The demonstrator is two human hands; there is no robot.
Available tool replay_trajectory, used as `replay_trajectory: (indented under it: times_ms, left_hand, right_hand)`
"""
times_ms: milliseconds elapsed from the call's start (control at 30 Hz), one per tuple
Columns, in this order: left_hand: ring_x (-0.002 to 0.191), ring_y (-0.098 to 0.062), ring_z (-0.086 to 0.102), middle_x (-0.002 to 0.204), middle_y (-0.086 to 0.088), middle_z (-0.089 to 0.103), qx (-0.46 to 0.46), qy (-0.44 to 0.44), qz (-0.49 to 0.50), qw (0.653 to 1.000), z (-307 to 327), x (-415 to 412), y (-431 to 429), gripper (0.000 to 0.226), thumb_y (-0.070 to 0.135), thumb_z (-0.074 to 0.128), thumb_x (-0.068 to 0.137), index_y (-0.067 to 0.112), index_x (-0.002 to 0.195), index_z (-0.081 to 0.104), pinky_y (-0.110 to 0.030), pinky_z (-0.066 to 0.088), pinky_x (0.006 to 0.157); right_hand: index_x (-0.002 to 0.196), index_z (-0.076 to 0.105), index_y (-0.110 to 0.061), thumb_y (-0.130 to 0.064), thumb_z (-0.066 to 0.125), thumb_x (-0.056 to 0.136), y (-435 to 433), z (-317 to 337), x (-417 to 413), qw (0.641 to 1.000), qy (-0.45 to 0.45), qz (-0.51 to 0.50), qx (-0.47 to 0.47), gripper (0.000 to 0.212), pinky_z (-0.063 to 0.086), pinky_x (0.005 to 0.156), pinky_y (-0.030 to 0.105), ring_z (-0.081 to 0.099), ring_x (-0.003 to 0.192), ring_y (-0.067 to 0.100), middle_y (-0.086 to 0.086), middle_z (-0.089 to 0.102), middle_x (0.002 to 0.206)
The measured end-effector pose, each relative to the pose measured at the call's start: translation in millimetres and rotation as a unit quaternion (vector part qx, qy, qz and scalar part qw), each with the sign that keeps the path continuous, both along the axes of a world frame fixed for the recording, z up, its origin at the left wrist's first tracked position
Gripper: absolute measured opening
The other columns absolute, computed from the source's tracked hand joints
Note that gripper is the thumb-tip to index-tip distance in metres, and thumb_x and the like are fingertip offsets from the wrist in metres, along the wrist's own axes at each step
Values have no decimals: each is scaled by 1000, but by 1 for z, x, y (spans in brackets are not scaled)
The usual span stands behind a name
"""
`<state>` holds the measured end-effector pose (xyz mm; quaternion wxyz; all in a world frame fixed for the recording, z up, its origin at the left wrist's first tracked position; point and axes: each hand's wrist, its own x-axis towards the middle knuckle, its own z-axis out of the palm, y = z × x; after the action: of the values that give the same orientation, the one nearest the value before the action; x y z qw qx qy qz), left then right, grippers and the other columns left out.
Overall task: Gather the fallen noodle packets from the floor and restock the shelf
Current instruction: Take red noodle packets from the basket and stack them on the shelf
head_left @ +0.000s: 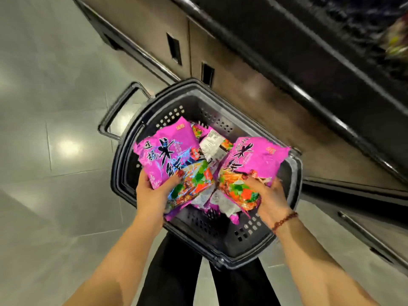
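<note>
A person is looking straight down at a dark plastic basket (220,246) that is sitting on a grey tiled floor (55,195), just beside the base of a store shelf (320,74) that is running across the upper right. The basket's handle (114,115) is folded out to the left.

The left hand (152,191) is gripping the lower edge of a bright magenta noodle packet (167,151), with the thumb lying on the printed front and the fingers curling behind it. The packet is standing tilted above the left side of the basket, with large black lettering on it and a picture of food near the bottom.

The right hand (269,195) is holding a second magenta packet (249,157) of the same design by its lower end, fingers wrapping over the food picture. This packet is leaning over the right side of the basket, its top corner reaching across the rim. A beaded bracelet (284,220) is circling the right wrist.

Between and beneath the two held packets, more packets (213,144) are lying loose in the basket, some showing white backs. How many there are cannot be told.

Black trousers (172,272) are showing at the bottom, just behind the basket. Something colourful (397,38) is sitting on the shelf at the far upper right, too blurred to identify.
</note>
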<state>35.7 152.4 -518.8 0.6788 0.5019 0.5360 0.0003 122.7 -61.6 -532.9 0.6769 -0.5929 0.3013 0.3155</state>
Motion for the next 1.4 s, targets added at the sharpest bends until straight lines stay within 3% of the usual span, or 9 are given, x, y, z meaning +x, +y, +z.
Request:
replay_trajectory:
  times_ms: [100,267,433,633,1000,1133,1267,1333,1400]
  left_hand:
    - [92,-35,70,109,-16,70,-28,-19,1,999,63,0,7,43,-1,75,78,19,111,57,-44,61,69]
    - [73,-29,71,113,-23,68,-69,-66,-32,995,169,5,28,47,-3,68,81,15,122,53,-39,60,58]
    - [68,-25,71,100,-15,73,-51,-134,-106,984,263,12,43,44,0,71,77,20,114,57,-36,60,55]
    - [82,-32,71,101,-14,74,-42,-181,-168,968,327,22,48,72,24,95,41,24,105,63,-44,59,74]
    - [90,-35,71,101,-9,74,-10,-236,-167,957,370,63,22,69,15,92,51,25,112,60,-53,56,84]
    - [96,-39,69,104,-12,74,-5,-273,-171,947,384,91,5,70,13,91,49,22,113,62,-58,53,89]
    - [95,-37,70,104,-11,74,1,-300,-177,937,403,122,-22,65,23,84,52,22,114,62,-55,53,90]
    - [94,-36,71,103,-10,74,20,-303,-177,936,410,137,-31,72,30,86,46,21,114,62,-54,54,89]
    - [91,-37,71,100,-12,75,30,-298,-160,941,412,150,-37,66,25,85,49,19,111,62,-52,55,86]
  right_hand:
    - [114,61,-10,-6,87,51,8,71,1,996,6,-11,85,68,59,72,41,69,89,30,12,71,100]
    - [97,67,-11,-2,67,60,10,189,4,990,-10,-16,142,38,60,60,36,71,68,25,11,73,84]
    - [92,63,-9,11,68,55,9,286,-3,985,-80,-18,153,42,57,50,31,68,55,21,10,72,72]
    - [97,61,-7,8,64,64,2,349,-13,975,-163,-55,144,36,55,50,26,70,60,18,8,73,75]
    - [115,64,-14,-29,85,63,-23,389,28,968,-218,-28,118,59,58,70,36,70,90,29,17,70,106]
    - [129,56,-29,-56,88,51,-39,394,60,968,-238,20,80,88,43,103,50,59,116,27,9,62,128]
    - [118,54,-32,-35,65,82,-46,396,92,956,-281,79,23,38,46,95,26,50,121,14,-8,55,129]
    - [122,51,-26,-27,78,72,-47,394,108,949,-306,73,9,57,49,84,17,54,115,11,-8,56,124]
    - [131,48,-21,-36,90,57,-49,388,124,947,-313,68,-8,86,49,97,32,54,118,13,-6,56,129]
